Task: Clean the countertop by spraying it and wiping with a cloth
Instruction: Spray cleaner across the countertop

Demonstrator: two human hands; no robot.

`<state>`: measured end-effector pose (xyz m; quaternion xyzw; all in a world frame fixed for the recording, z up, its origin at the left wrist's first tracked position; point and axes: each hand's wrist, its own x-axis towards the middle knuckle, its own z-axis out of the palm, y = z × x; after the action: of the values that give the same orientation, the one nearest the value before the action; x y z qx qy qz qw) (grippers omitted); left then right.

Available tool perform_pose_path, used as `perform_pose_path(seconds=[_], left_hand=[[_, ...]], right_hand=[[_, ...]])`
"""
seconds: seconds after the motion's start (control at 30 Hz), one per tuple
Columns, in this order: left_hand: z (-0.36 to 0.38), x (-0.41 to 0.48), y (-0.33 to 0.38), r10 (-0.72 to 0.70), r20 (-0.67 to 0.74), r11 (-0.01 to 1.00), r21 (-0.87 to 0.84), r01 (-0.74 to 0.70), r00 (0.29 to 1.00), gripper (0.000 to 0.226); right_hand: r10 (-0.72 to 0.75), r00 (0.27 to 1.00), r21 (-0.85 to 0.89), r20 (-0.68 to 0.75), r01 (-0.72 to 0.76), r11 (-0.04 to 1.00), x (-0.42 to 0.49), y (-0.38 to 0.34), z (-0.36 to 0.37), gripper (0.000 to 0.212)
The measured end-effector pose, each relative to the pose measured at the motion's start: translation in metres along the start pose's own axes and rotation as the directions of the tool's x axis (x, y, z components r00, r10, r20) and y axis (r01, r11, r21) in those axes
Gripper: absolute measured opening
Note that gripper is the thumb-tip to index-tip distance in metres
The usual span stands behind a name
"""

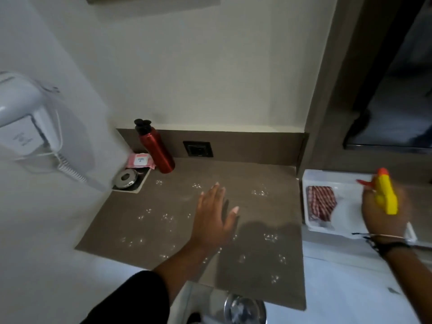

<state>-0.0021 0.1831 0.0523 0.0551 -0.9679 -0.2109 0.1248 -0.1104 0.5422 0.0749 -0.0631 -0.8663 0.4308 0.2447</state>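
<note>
The person's left hand (214,213) is hovering over the middle of the flat brown stone-look bench (149,232). Its grip is apart, fingers straight and spread, holding nothing, and I cannot tell whether the palm is touching the surface. Small clusters of pale spray droplets (260,192) are glinting across most of the bench, from near the back wall to the front edge, so the spraying step is looking done or close to it. The right hand (383,220) is reaching off to the right, its grip clamped round a yellow plastic spray bottle with an orange nozzle (385,197), holding it above a white rectangular tray (332,176) that is sitting just beside the bench's right edge. A red-and-white checked cloth (320,204) is lying in that tray, with neither hand on it. To my eye the person is passing from spraying to wiping: the next move is calling for the bottle to be set down and for a hand to lift the cloth and draw it across the wet patches. In the back left corner a red metal water bottle with a black cap (159,152) and a pink packet of wipes (140,160) are standing in the way, so the wiping will probably be going round them.
</note>
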Motion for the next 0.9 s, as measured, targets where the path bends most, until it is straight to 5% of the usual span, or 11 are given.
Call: perform_pose_path(seconds=[0.1, 0.27, 0.47, 0.63, 0.8, 0.9], left_hand=[[-0.009, -0.006, -0.012, 0.022, -0.001, 0.997, -0.073, -0.022, 1.0, 0.065], [-0.024, -0.023, -0.046, 0.167, -0.047, 0.978, -0.122, -0.172, 0.985, 0.064], [-0.047, -0.06, -0.11, 0.257, -0.022, 0.946, -0.198, -0.256, 0.966, 0.062], [-0.067, -0.088, -0.157, 0.241, -0.002, 0.95, -0.204, -0.236, 0.971, 0.062], [-0.079, -0.105, -0.173, 0.227, -0.021, 0.947, -0.229, -0.225, 0.974, 0.062], [-0.088, -0.112, -0.175, 0.197, -0.029, 0.953, -0.23, -0.198, 0.98, 0.065]], right_hand=[[0.028, 0.994, 0.302, 0.103, -0.058, 0.952, -0.045, -0.046, -0.013, 0.03], [0.329, 0.897, 0.581, 0.294, -0.441, 0.684, -0.143, -0.105, -0.011, 0.038], [0.534, 0.788, 0.307, 0.306, -0.613, 0.728, -0.266, -0.105, 0.04, 0.052], [0.785, 0.566, 0.272, 0.25, -0.82, 0.504, -0.325, -0.098, 0.068, 0.054], [0.833, 0.505, 0.312, 0.227, -0.848, 0.429, -0.335, -0.111, 0.087, 0.039], [0.797, 0.545, 0.324, 0.262, -0.827, 0.459, -0.334, -0.12, 0.092, 0.04]])
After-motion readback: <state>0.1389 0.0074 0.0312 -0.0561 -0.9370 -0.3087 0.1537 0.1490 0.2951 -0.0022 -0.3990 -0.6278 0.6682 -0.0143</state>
